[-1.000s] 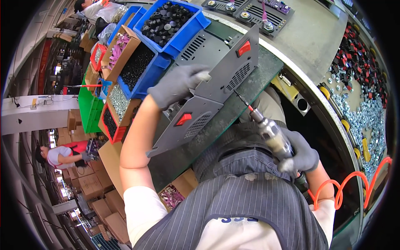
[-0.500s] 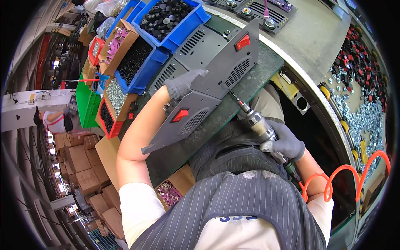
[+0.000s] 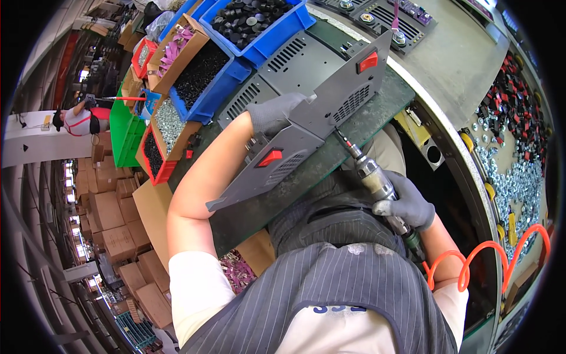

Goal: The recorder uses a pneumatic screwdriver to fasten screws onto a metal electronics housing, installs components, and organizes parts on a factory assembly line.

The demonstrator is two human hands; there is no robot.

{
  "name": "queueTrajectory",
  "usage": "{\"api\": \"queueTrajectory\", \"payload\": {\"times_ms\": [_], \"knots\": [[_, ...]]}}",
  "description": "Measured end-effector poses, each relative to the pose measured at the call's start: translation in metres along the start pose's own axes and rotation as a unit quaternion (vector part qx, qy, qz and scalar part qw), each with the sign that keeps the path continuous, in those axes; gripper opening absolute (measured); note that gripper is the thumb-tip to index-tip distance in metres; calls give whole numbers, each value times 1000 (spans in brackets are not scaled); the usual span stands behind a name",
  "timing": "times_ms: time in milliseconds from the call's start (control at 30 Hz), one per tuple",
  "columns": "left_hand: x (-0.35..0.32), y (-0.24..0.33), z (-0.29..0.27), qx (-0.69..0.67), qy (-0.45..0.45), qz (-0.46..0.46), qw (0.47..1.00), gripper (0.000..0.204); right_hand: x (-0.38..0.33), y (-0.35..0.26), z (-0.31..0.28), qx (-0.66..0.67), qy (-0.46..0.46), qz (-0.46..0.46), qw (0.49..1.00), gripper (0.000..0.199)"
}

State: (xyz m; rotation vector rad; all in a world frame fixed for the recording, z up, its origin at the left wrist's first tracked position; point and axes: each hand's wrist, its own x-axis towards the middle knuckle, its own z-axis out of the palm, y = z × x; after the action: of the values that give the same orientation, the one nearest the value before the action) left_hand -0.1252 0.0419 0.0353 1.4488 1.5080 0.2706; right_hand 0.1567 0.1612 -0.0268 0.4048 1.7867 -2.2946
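My right hand, in a grey glove, is wrapped round a pneumatic screwdriver. The driver's bit meets the front face of a grey metal panel with a red rocker switch and a vent grille. Beside it on the left stands a second grey panel, also with a red switch. My gloved left hand grips behind the panels where they meet, its fingers partly hidden. Slotted grey base plates lie behind them. A screw at the bit is too small to make out.
Blue bins of black parts stand at the back left, near a cardboard box of purple-ribboned pieces and a red tray. An orange coiled hose trails from the driver. Loose hardware covers the right-hand surface.
The panels, bins and bench sit slightly farther right in the picture. Both hands keep their grips, and the bit stays at the panel. A distant person has shifted.
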Motion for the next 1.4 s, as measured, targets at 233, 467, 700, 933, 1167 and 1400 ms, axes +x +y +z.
{"api": "queueTrajectory", "payload": {"times_ms": [233,467,700,933,1167,1400], "knots": [[-20,31,-27,41,13,-123,991,45,10,-16,-1,62,-12,-1,998,74],[-8,-32,22,-675,301,-26,674,28,-16,15,3,63,29,18,997,72],[-30,-20,13,-621,353,-87,695,30,-12,26,5,44,55,15,997,66],[-53,9,1,-583,364,-25,726,32,-24,12,9,39,66,34,996,60],[-80,55,-15,-456,377,104,800,32,-48,-38,7,90,99,-42,990,87],[-85,106,-22,-415,326,91,845,43,-19,-118,33,-36,30,-133,990,82]]}}
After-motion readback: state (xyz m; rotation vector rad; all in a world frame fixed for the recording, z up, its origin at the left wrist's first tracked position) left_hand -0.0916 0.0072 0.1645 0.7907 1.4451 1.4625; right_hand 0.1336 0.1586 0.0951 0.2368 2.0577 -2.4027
